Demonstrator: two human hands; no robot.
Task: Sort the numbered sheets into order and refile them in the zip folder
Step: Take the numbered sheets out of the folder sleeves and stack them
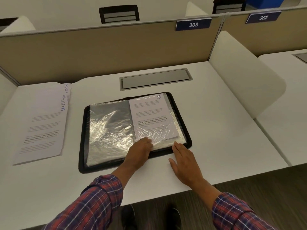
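Zip folder open flat at mid-counter, black zip rim all round, clear sleeves inside. Sheet marked 9 already in right-hand sleeve. Left-hand sleeve empty, crinkled, glaring under the light. Loose stack of numbered sheets well apart at far left of counter, top corners fanned to show handwritten numbers.

Left hand on folder's near edge just beside the spine, fingers bent down onto lower edge of the 9 sleeve. Pinching or only pressing: cannot tell. Right hand flat on counter, fingers straight and released, tips touching folder's near right rim.

Handling, judged:
- Sleeves: thin, limp, slippery, prone to cling and crease. Best parted at the open edge with one fingertip while pinning folder with the other hand.
- Paper: light, floppy, easily dog-eared. Take by a corner or short edge, feed in square, never force.
- Folder: stiffish, flat, stable. No need to lift.
- Risk of lifting two sheets at once from stack.
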